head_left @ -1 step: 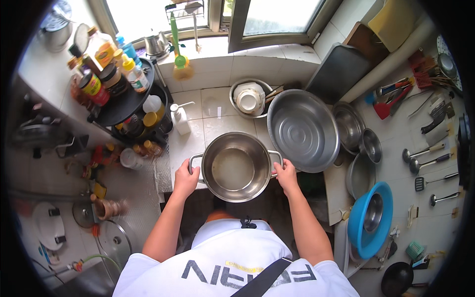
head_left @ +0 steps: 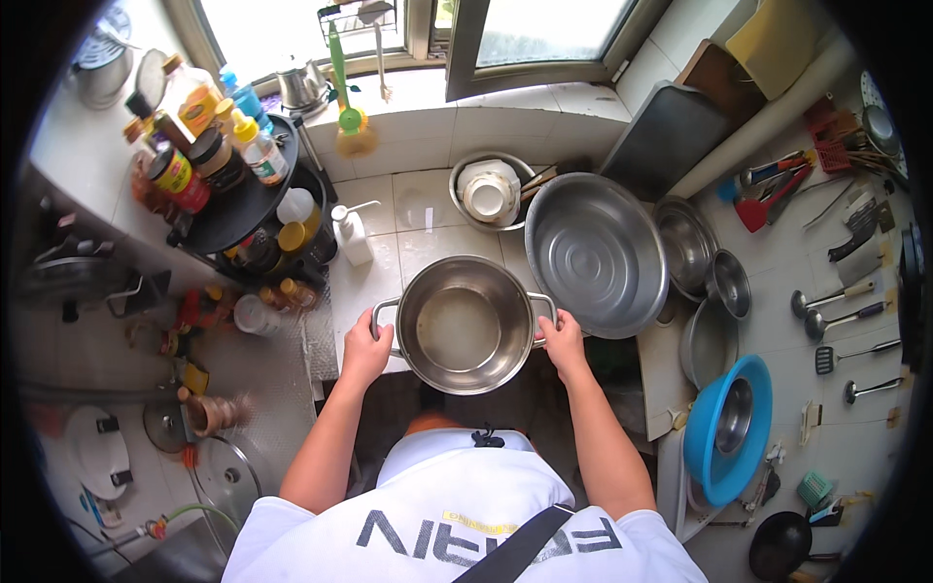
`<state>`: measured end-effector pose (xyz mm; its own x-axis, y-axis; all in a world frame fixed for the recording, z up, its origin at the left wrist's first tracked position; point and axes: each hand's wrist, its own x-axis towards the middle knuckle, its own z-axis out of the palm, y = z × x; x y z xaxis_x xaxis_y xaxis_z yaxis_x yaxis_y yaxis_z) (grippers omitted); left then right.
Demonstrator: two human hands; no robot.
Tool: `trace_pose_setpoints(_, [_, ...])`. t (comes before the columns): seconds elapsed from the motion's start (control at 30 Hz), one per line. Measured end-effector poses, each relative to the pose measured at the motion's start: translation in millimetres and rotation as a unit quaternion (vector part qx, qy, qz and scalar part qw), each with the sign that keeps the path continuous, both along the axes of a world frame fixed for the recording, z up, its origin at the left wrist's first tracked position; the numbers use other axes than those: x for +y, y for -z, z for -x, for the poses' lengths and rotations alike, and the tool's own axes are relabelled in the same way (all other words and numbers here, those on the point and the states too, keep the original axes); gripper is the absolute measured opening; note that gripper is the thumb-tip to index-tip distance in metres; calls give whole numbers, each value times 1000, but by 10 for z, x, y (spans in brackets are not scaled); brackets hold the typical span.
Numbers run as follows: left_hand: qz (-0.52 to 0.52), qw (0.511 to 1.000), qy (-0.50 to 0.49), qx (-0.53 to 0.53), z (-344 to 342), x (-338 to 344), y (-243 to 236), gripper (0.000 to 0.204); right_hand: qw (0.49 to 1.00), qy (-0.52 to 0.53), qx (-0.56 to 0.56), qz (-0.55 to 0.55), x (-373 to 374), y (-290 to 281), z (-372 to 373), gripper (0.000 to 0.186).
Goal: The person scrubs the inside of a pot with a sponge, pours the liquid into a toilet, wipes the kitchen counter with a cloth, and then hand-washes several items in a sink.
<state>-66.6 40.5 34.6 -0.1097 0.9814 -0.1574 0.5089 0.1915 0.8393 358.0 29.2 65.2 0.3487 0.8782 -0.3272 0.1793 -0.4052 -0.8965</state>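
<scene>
A stainless steel pot (head_left: 418,328) with two loop handles is held level in front of my body. My left hand (head_left: 365,350) is closed around its left handle, and my right hand (head_left: 561,343) grips the handle on the right. The pot's inside faces up; I cannot tell whether the dull patch at its bottom is water. Just beyond it lies the edge of a white tiled counter (head_left: 420,216). A large grey metal basin (head_left: 593,248) stands close to the pot's right side. Behind the pot, a smaller steel bowl (head_left: 457,204) holds white bowls (head_left: 489,198).
A white pump bottle (head_left: 352,236) stands left on the counter, beside a black rack (head_left: 209,231) crowded with bottles. Steel bowls (head_left: 687,251) and a blue plastic basin (head_left: 705,428) are at right. Ladles (head_left: 814,325) hang on the right wall. An open window (head_left: 539,39) is ahead.
</scene>
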Motion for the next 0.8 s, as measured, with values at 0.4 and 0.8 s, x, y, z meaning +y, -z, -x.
trace_pose_setpoints(0.4, [-31,995,12,89,-85,401,334,53,986,-29,-163,-17,32,173,-232,52])
trace_pose_setpoints(0.8, [-95,898,396,168,-1580,283,-522,35,966,202,-143,-70,-1544,-840,-2232,43])
